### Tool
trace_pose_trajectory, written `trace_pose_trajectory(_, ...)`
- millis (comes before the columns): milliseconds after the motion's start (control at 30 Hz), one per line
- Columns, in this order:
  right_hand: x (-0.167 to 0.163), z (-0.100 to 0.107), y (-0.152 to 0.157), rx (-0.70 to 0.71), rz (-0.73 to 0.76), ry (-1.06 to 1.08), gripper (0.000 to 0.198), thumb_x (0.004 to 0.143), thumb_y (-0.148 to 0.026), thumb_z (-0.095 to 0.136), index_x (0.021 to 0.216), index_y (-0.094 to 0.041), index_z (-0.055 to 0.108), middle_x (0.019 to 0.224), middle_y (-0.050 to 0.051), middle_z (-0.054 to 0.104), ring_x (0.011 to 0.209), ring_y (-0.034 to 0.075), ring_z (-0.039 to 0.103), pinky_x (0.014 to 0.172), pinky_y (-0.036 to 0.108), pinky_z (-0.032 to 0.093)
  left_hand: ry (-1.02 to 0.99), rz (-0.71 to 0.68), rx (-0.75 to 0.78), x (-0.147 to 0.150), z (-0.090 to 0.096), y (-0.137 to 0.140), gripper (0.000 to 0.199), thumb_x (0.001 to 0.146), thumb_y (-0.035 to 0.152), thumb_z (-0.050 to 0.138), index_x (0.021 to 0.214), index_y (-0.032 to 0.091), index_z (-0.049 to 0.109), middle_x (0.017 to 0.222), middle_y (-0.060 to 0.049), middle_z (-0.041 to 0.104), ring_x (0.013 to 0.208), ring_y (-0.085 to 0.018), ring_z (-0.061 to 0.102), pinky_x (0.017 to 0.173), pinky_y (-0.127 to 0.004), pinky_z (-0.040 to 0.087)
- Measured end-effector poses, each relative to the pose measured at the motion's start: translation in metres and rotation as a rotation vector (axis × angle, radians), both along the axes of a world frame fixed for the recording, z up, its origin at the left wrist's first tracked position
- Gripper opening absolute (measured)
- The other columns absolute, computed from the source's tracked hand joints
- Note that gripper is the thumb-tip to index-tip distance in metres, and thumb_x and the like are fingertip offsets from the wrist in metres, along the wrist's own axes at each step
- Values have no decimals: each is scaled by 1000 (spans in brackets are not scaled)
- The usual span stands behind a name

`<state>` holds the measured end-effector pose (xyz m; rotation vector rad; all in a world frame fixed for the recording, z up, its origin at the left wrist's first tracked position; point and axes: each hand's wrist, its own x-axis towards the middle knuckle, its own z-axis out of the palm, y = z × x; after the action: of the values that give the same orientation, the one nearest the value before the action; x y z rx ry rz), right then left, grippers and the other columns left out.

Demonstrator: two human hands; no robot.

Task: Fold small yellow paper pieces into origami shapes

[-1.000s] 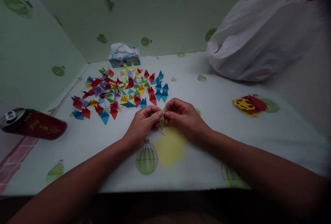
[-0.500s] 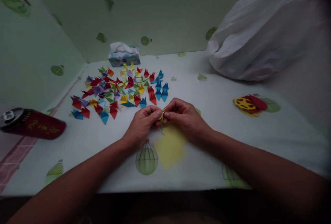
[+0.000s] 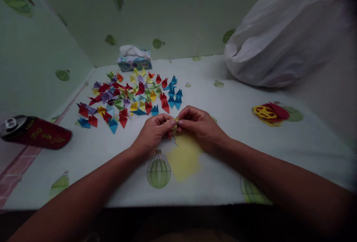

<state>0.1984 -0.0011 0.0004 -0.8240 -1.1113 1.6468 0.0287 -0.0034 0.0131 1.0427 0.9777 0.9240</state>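
Between the thumbs and fingers of both hands is a small piece of folded yellow paper (image 3: 175, 123), mostly covered by the fingertips. My left hand (image 3: 154, 132) pinches it from the left. From the other side my right hand (image 3: 199, 126) grips it, fingers curled. Flat yellow paper squares (image 3: 184, 160) lie on the table just below the hands, partly under the right one. Beyond my left hand spreads a crowd of folded paper cranes (image 3: 122, 117) in red, blue, yellow, green and purple.
A red drink can (image 3: 39, 132) stands at the left. Behind the cranes is a tissue box (image 3: 134, 62) against the wall. A large white plastic bag (image 3: 267, 48) sits at the back right, with red and yellow cut-out pieces (image 3: 269, 112) in front of it.
Both hands stay in nearly the same place, still pinching the yellow paper, with only tiny finger shifts. The whole view has moved very slightly.
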Motion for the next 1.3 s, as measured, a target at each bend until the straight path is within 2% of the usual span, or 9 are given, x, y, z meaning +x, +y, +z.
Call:
trace_pose_trajectory(233, 0, 0, 1, -68, 71, 90, 16, 74, -19, 77, 80, -19, 63, 67, -4, 64, 63, 10, 61, 67, 25, 49, -2, 53, 27, 2, 0, -3, 20, 73, 30, 77, 74, 16, 62, 58, 3, 60, 52, -8, 47, 54, -22, 35)
trace_pose_trajectory(400, 1, 2, 2, -99, 133, 130, 15, 77, -25, 75, 84, -17, 64, 74, 0, 69, 63, 12, 63, 65, 26, 50, 108, 117, 117, 3, 2, -3, 18, 74, 30, 74, 76, 16, 63, 59, 3, 60, 52, -9, 50, 53, -22, 37)
trace_pose_trajectory(833, -1, 2, 1, -72, 53, 76, 13, 76, -22, 74, 80, -16, 63, 67, -1, 68, 59, 10, 63, 65, 25, 50, 177, 138, 205, 2, -1, -5, 18, 74, 28, 76, 78, 17, 62, 66, 3, 62, 59, -9, 53, 57, -21, 41)
trace_pose_trajectory(1200, -1, -2, 3, -38, 6, -29, 13, 77, -25, 72, 79, -17, 61, 60, -2, 66, 57, 11, 61, 63, 26, 49, 175, 91, 154, 1, -1, -3, 20, 75, 33, 76, 77, 16, 66, 62, 3, 61, 55, -9, 51, 54, -21, 40)
trace_pose_trajectory(1300, -1, 0, 2, -11, 4, -46, 15, 78, -28, 71, 81, -17, 61, 67, -2, 66, 58, 11, 61, 64, 27, 49, 159, 97, 146, 1, -3, -2, 18, 76, 32, 75, 76, 16, 66, 60, 3, 60, 53, -8, 50, 53, -20, 39)
